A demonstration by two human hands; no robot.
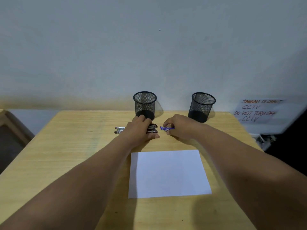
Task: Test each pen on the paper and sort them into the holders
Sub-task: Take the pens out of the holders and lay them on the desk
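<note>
Paper [168,173] lies blank on the surface [74,155]; beyond it, the left hand [138,128] lies flat on the pens [152,128] and could roll them off, while the right hand [178,127] pinches a purple pen [167,128] that may slip

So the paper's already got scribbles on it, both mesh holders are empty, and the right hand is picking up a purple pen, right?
Not quite. In the head view the paper is blank, with no marks on it. The rest holds: both mesh holders look empty, and the right hand is picking up a purple pen.
</note>
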